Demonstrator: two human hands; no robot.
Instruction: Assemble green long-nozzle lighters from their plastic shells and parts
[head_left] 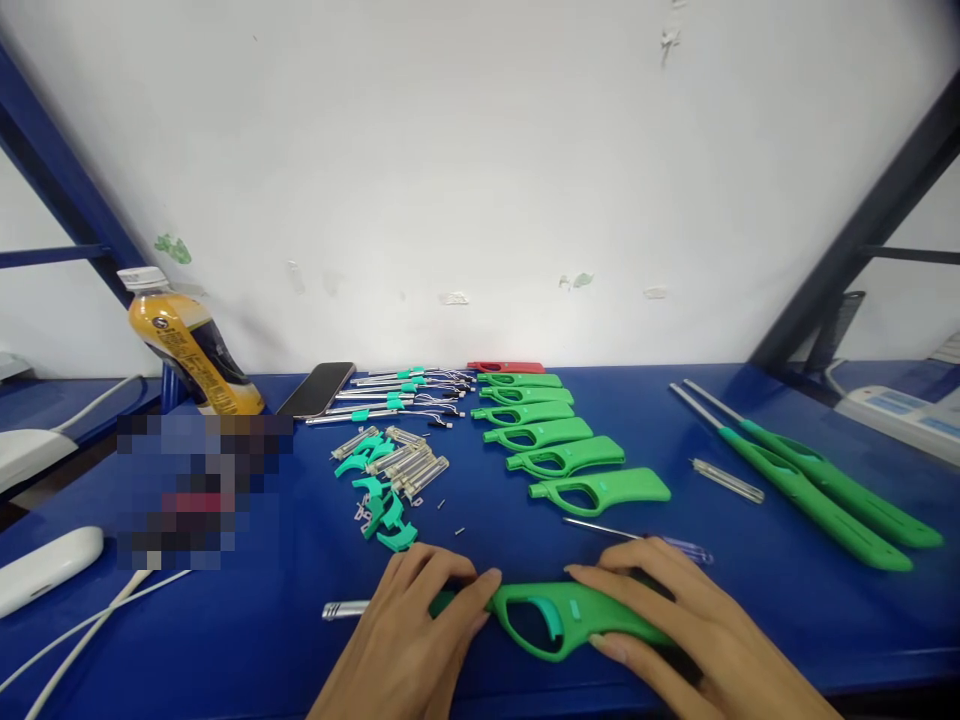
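A green long-nosed lighter point(525, 610) lies across the front of the table, held at both ends. My left hand point(420, 625) pinches it where the neck meets the handle, and the silver tube point(345, 609) sticks out to the left. Around the handle's right end my right hand point(675, 620) is closed, thumb below and fingers above, covering much of it. A teal trigger point(553, 618) shows inside the loop. Just behind my right hand lies a screwdriver point(600, 528) with a clear purplish handle. Several teal triggers point(391, 515) lie behind my left hand.
Several green handle shells point(600, 490) and a red one point(510, 367) form a column behind. Metal tubes with wires point(397, 400), clear fuel tanks point(409, 465) and a phone point(322, 388) lie left. Two green lighters point(817, 490) lie right. A bottle point(195, 345) leans at left.
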